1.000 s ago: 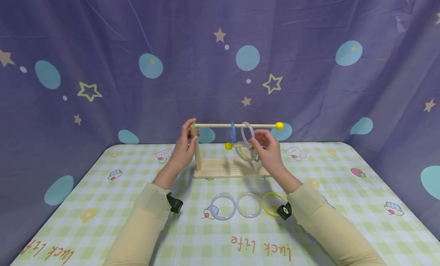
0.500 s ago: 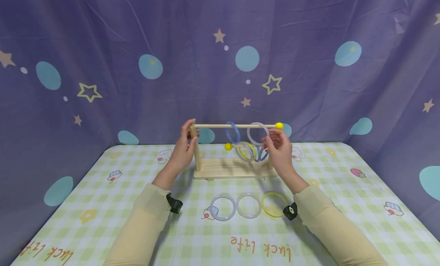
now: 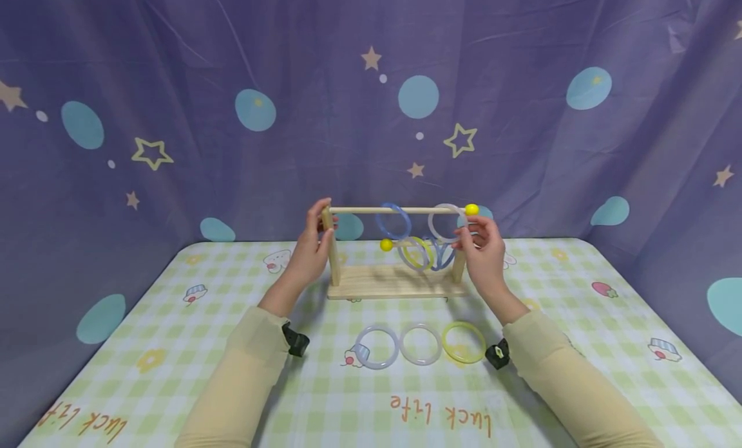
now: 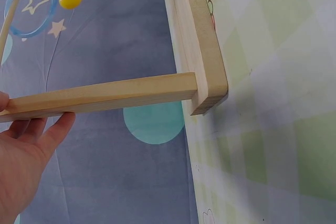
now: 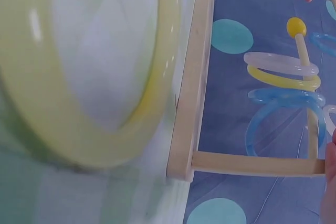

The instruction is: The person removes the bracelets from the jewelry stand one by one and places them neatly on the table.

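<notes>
A wooden rack (image 3: 394, 282) bears an upper rod (image 3: 359, 210) and a shorter lower rod, each tipped with a yellow ball. My left hand (image 3: 313, 245) grips the top of its left post (image 4: 105, 96), thumb on the near side. On the upper rod hang a blue ring (image 3: 409, 226) and, to its right, a pale translucent ring (image 3: 429, 224). My right hand (image 3: 482, 252) pinches that pale ring's right edge close to the yellow ball (image 3: 472, 210). The lower rod carries a pale ring (image 5: 281, 64), a yellow ring (image 5: 283, 81) and blue rings (image 5: 286, 95).
In front of the rack, three rings lie flat in a row on the checked tablecloth (image 3: 324, 396): a bluish one (image 3: 377, 367), a clear one (image 3: 420, 362) and a yellow one (image 3: 464, 360). A purple curtain (image 3: 324, 113) hangs behind.
My right hand has slid the pale ring rightward along the upper rod toward its ball end. The blue ring there has swung to face the front. My left hand stays on the post.
</notes>
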`<state>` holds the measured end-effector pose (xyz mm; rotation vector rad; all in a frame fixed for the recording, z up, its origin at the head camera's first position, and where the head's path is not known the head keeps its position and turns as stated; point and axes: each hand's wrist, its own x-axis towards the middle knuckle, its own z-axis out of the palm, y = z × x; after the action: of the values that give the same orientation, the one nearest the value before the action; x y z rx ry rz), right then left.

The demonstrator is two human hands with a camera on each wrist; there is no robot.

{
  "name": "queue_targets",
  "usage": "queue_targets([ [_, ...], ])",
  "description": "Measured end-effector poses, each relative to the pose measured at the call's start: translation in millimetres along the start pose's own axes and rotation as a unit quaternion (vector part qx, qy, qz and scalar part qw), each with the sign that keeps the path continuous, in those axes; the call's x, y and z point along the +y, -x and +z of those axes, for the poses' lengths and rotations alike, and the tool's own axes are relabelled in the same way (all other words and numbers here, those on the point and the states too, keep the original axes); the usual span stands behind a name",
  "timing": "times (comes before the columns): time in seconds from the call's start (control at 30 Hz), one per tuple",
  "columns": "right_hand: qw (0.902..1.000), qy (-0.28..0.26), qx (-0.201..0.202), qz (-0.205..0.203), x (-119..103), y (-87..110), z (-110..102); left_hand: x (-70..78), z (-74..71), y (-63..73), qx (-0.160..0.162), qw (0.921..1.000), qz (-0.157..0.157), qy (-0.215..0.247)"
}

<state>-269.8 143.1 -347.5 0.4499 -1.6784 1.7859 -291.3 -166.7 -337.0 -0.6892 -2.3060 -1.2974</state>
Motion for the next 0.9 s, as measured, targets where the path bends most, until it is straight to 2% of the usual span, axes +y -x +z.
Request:
queue_targets([
  [0.2, 0.9999, -0.001, 0.016, -0.005, 0, 0.3, -5, 0.0, 0.4, -0.1, 0.001, 1.0000, -0.003, 0.003],
  [0.43, 0.9988, -0.008, 0.048, -0.007, 24, -5.0, -16, 0.2, -0.3, 0.0, 0.004, 1.0000, -0.001, 0.002],
  [0.57, 0.9978, -0.013, 0.065, -0.003, 29, -7.5, -21, -0.4, -0.2, -0.5, 0.003, 1.0000, 0.002, 0.000],
  [0.73, 0.9976, -0.010, 0.068, -0.006, 26, -9.4, -27, -0.5, 0.3, 0.0, 0.001, 1.0000, 0.002, 0.000],
  [0.9, 0.9980, 0.004, 0.062, -0.010, 13, -9.7, -34, -0.2, 0.5, 0.5, 0.001, 1.0000, 0.002, 0.002],
])
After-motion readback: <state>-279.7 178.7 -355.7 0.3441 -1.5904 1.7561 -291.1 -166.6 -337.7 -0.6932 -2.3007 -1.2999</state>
